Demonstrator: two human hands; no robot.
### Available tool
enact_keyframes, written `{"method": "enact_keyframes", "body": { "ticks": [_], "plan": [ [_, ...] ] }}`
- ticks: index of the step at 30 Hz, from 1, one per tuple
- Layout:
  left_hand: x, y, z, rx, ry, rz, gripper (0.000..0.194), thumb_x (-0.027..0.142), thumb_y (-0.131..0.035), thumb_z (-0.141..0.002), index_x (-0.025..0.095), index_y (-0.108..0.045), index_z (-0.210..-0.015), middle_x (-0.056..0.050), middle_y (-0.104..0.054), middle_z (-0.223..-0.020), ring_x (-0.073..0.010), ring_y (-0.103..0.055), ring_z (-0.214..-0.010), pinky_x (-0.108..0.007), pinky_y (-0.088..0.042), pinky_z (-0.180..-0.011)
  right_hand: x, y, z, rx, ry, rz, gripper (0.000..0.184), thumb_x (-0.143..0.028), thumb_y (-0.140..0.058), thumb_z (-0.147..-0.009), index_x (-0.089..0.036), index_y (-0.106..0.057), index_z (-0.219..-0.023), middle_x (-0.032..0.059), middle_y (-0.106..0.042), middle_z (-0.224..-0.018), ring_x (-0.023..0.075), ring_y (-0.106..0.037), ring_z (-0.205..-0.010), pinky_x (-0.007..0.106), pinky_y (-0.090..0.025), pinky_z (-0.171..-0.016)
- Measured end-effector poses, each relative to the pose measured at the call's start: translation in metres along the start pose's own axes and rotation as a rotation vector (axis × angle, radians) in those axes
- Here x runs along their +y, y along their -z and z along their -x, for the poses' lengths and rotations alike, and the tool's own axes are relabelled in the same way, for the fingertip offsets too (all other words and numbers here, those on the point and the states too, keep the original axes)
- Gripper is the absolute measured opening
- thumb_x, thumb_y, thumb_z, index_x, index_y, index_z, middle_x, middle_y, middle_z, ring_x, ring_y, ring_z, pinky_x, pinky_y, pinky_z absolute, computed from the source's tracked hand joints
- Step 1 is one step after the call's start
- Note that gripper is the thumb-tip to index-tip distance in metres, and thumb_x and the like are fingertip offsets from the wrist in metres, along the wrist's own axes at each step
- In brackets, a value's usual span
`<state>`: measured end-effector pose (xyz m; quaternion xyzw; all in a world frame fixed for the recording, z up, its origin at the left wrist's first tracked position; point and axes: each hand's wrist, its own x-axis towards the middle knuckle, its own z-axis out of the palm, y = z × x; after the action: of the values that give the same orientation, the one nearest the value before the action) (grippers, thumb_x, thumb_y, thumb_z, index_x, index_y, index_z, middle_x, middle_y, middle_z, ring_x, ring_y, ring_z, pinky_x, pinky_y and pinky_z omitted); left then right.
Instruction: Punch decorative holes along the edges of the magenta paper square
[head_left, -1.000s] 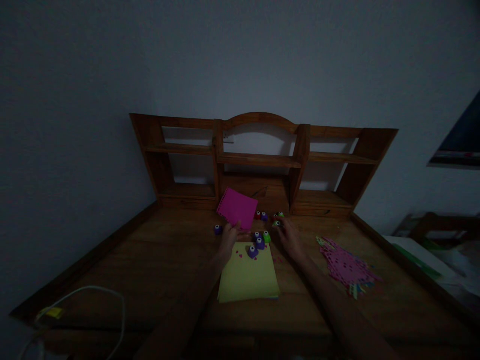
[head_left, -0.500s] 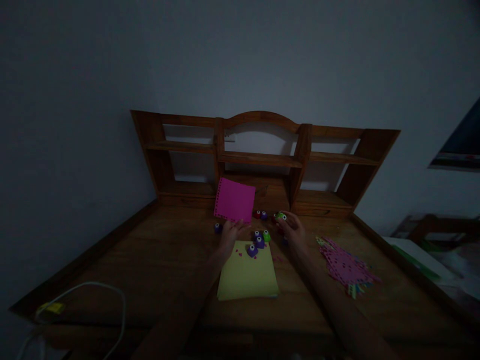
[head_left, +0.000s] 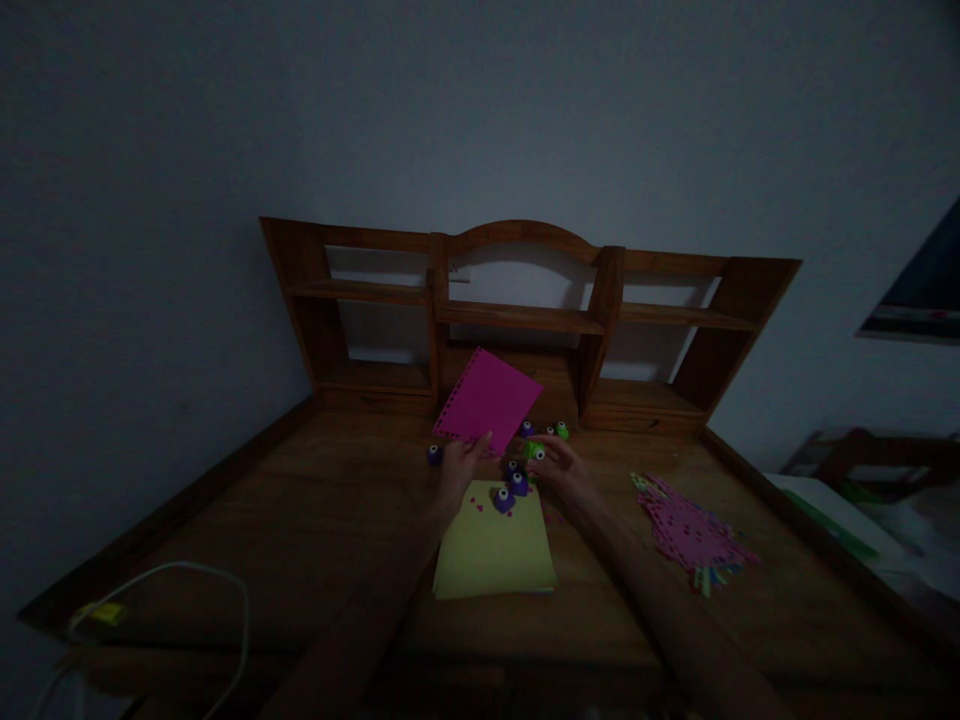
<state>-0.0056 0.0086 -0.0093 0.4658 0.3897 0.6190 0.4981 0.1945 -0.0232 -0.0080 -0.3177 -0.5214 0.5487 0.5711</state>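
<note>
One held pink sheet (head_left: 491,397) turned, two hands (head_left: 461,470) (head_left: 564,470)

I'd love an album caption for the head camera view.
Left hand holding pink paper, right hand holding a green punch, at a wooden desk.

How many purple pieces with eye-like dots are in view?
5 purple pieces: one on the yellow paper, two by its far edge, one beside the left hand, one right of the pink sheet. The right hand may hide others.
</note>
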Motion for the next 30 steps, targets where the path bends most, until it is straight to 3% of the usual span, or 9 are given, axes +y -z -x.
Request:
{"method": "enact_keyframes", "body": {
  "ticks": [7,11,16,30],
  "plan": [
    [0.000,0.003,0.000,-0.010,0.021,0.067,0.041,0.045,-0.081,-0.068,0.013,-0.069,-0.090,-0.009,-0.075,-0.083,-0.0215,-0.070,-0.073,-0.035,-0.056,-0.074,-0.001,-0.001,0.002,-0.037,-0.039,0.012,0.041,-0.037,-0.080,-0.074,-0.027,-0.067,-0.111,0.0043,-0.070,-0.109,0.0194,-0.069,-0.087,0.035,-0.055,-0.082],
    [0.000,0.001,0.002,-0.032,0.031,0.116,0.045,0.039,-0.085,-0.063,0.012,-0.069,-0.094,-0.011,-0.075,-0.090,-0.0230,-0.071,-0.081,-0.036,-0.056,-0.077,0.003,0.001,-0.001,-0.010,-0.032,-0.001,0.051,-0.035,-0.083,-0.069,-0.029,-0.065,-0.116,0.0048,-0.070,-0.112,0.0215,-0.069,-0.092,0.037,-0.055,-0.082],
    [0.005,-0.003,0.005,-0.049,0.062,0.141,0.043,0.037,-0.086,-0.063,0.012,-0.069,-0.093,-0.012,-0.075,-0.088,-0.0249,-0.072,-0.080,-0.038,-0.058,-0.073,0.014,0.007,-0.006,0.011,-0.065,0.024,0.046,-0.029,-0.088,-0.062,-0.024,-0.070,-0.103,0.0042,-0.074,-0.096,0.0213,-0.070,-0.083,0.038,-0.055,-0.080],
    [0.010,-0.007,0.009,-0.055,0.049,0.074,0.037,0.040,-0.084,-0.065,0.012,-0.073,-0.085,-0.013,-0.076,-0.087,-0.0241,-0.072,-0.076,-0.038,-0.057,-0.078,0.014,0.009,-0.005,-0.038,-0.044,0.086,0.052,-0.024,-0.087,-0.061,-0.026,-0.067,-0.108,0.0019,-0.073,-0.096,0.0224,-0.070,-0.085,0.039,-0.054,-0.081]
  ]
}}
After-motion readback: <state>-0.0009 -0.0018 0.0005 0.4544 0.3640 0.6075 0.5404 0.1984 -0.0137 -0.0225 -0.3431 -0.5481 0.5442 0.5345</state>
